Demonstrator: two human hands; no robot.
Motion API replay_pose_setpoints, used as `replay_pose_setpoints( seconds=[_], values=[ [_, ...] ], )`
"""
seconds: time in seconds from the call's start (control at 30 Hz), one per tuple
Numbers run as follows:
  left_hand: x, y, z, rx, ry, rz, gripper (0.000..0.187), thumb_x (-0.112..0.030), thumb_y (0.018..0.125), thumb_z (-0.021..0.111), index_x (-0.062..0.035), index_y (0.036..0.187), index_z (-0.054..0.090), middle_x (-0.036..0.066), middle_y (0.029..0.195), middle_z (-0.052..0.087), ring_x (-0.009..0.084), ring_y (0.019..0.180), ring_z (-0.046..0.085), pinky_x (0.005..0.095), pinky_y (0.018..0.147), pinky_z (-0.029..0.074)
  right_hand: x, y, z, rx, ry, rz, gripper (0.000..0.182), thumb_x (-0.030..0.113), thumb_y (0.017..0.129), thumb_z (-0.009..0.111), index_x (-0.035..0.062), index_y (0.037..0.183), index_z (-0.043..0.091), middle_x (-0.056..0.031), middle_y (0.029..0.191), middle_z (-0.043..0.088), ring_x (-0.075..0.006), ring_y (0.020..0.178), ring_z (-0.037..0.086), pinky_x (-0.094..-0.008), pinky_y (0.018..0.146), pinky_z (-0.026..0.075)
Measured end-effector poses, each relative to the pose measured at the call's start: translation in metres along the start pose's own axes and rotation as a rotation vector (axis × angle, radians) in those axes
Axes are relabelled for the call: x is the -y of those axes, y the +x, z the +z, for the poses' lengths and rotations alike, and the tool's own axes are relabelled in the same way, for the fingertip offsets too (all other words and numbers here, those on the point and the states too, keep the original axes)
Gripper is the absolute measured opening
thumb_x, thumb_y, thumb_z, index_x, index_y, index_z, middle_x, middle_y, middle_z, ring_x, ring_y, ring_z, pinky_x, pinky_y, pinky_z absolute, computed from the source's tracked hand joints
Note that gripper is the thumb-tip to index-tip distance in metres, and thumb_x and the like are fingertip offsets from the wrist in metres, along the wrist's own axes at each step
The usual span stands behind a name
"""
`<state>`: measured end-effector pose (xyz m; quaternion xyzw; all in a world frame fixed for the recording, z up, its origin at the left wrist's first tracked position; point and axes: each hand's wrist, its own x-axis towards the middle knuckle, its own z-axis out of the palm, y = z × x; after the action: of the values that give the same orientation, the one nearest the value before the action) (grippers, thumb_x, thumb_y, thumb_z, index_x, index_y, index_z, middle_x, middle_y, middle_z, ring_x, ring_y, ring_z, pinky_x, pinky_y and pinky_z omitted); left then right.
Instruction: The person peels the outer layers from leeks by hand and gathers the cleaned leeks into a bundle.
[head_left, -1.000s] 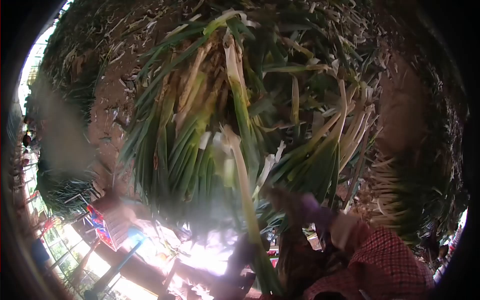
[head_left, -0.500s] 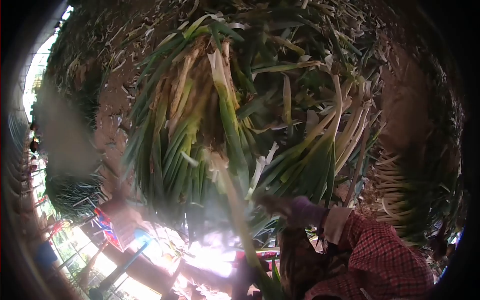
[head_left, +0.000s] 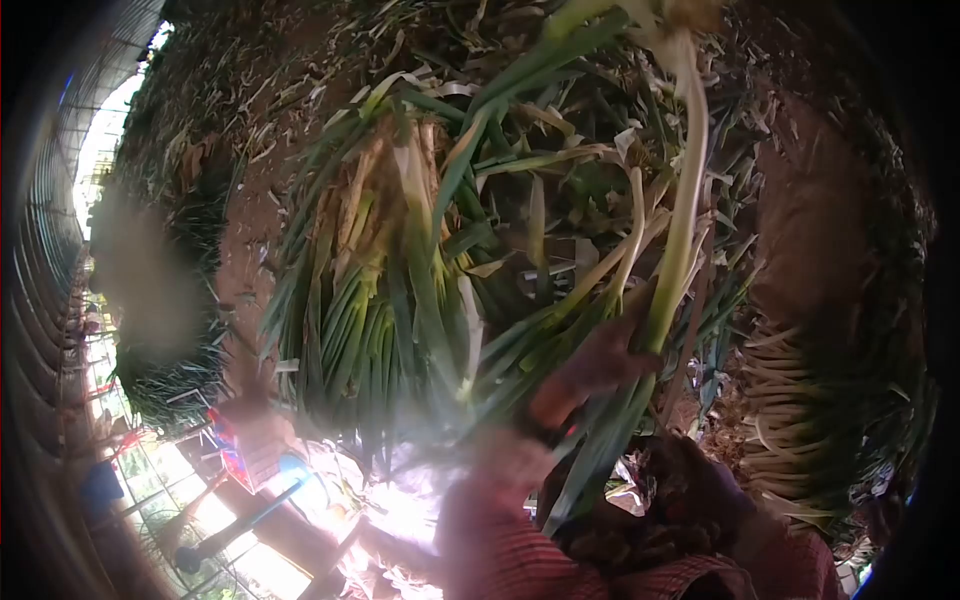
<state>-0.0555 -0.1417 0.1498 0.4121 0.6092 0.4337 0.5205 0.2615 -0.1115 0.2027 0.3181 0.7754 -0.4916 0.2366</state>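
My left hand [head_left: 605, 360], with a dark band at its wrist, is closed around a long green onion [head_left: 685, 215]. That onion stands nearly upright in the view, its pale stem at the top and green leaves trailing below my hand. Low on the right is my right hand [head_left: 705, 490], dark and blurred, with purple at the wrist; its fingers cannot be made out. Beyond my left hand lies a small bunch of green onions [head_left: 590, 295]. A bigger heap of green onions [head_left: 370, 310] lies to the left, leaves toward me.
Rows of green onions [head_left: 790, 420] with pale stems lie at the right. Loose leaves and scraps cover the ground [head_left: 250, 240] at the back. A blue-handled tool [head_left: 250, 525] and a colourful box [head_left: 230, 455] are at the lower left, near bright light.
The long green onion has moved from the lower middle to the upper right. My left hand has come into view holding it. My right hand has drawn back to the lower right.
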Motion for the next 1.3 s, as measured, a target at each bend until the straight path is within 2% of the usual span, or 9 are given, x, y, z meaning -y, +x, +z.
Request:
replay_pose_setpoints(
  seconds=[0.17,0.33,0.47,0.63,0.8,0.93,1.07,1.2,1.3],
  values=[
    [0.143,0.002,0.000,0.142,0.759,-0.222,0.064,-0.024,0.080,0.066,-0.0191,0.140,0.042,0.019,0.116,0.060,0.0370,0.100,0.061,0.0453,0.091,0.049,-0.006,-0.021,0.000,-0.003,0.010,0.114,0.080,0.014,0.080,0.064,0.0215,0.149,0.024,-0.0175,0.115,0.061,-0.0360,0.090,0.065,-0.0441,0.068,0.054],
    [0.182,-0.023,-0.162,-0.787,1.101,-0.485,0.091,-0.050,0.074,0.069,-0.0155,0.148,0.027,0.023,0.141,0.037,0.0392,0.124,0.045,0.0462,0.103,0.039,0.034,0.027,0.001,0.112,0.069,0.164,0.084,0.012,0.079,0.065,0.0223,0.150,0.022,-0.0181,0.115,0.061,-0.0361,0.088,0.066,-0.0442,0.067,0.054],
    [0.189,0.021,-0.204,-0.815,1.007,-0.999,0.102,-0.054,0.072,0.072,-0.0140,0.151,0.023,0.025,0.148,0.031,0.0398,0.128,0.044,0.0450,0.103,0.039,0.046,0.088,0.036,0.146,0.081,0.081,0.086,0.012,0.078,0.065,0.0227,0.151,0.020,-0.0185,0.112,0.061,-0.0360,0.085,0.066,-0.0444,0.066,0.054],
    [0.215,-0.035,-0.264,-0.770,0.835,-0.438,0.091,-0.044,0.073,0.073,-0.0118,0.147,0.031,0.022,0.142,0.043,0.0396,0.123,0.049,0.0465,0.097,0.044,0.079,0.139,0.061,0.087,-0.010,-0.030,0.071,0.022,0.088,0.058,0.0189,0.149,0.023,-0.0183,0.097,0.063,-0.0374,0.081,0.066,-0.0448,0.066,0.053],
    [0.140,-0.143,-0.211,-0.583,0.596,-0.496,0.080,-0.033,0.069,0.079,-0.0084,0.136,0.044,0.018,0.120,0.061,0.0344,0.106,0.061,0.0405,0.089,0.050,0.121,0.135,0.062,0.154,0.093,-0.092,0.077,0.024,0.086,0.063,0.0183,0.150,0.021,-0.0136,0.101,0.064,-0.0364,0.083,0.066,-0.0421,0.067,0.053],
    [0.129,-0.132,-0.159,-0.537,0.516,-0.560,0.070,-0.024,0.065,0.082,-0.0082,0.127,0.053,0.018,0.110,0.064,0.0331,0.099,0.064,0.0413,0.086,0.051,0.149,0.114,0.078,0.044,0.040,-0.376,0.087,0.016,0.081,0.063,0.0165,0.153,0.014,-0.0135,0.108,0.064,-0.0359,0.085,0.066,-0.0428,0.069,0.053],
    [0.176,-0.084,-0.167,-0.465,0.823,-0.678,0.087,-0.027,0.063,0.080,-0.0100,0.139,0.040,0.020,0.116,0.055,0.0388,0.101,0.059,0.0463,0.085,0.050,0.138,0.164,0.063,0.281,-0.144,-0.012,0.091,0.022,0.080,0.069,0.0160,0.153,0.015,-0.0162,0.128,0.055,-0.0315,0.101,0.064,-0.0404,0.076,0.056],
    [0.224,-0.080,-0.154,-0.596,0.895,-0.477,0.087,-0.029,0.061,0.080,-0.0084,0.134,0.037,0.020,0.122,0.048,0.0397,0.103,0.058,0.0464,0.086,0.051,0.130,0.207,0.089,0.163,-0.037,0.001,0.089,0.016,0.078,0.068,0.0134,0.151,0.018,-0.0155,0.140,0.045,-0.0320,0.107,0.062,-0.0368,0.083,0.055],
    [0.172,-0.072,-0.167,-0.490,0.649,-0.727,0.078,-0.030,0.059,0.082,-0.0057,0.122,0.042,0.020,0.121,0.049,0.0385,0.106,0.056,0.0454,0.089,0.050,0.128,0.229,0.098,0.033,0.055,-0.025,0.087,0.013,0.078,0.067,0.0136,0.151,0.020,-0.0152,0.143,0.043,-0.0323,0.111,0.060,-0.0356,0.086,0.055]
  ],
)
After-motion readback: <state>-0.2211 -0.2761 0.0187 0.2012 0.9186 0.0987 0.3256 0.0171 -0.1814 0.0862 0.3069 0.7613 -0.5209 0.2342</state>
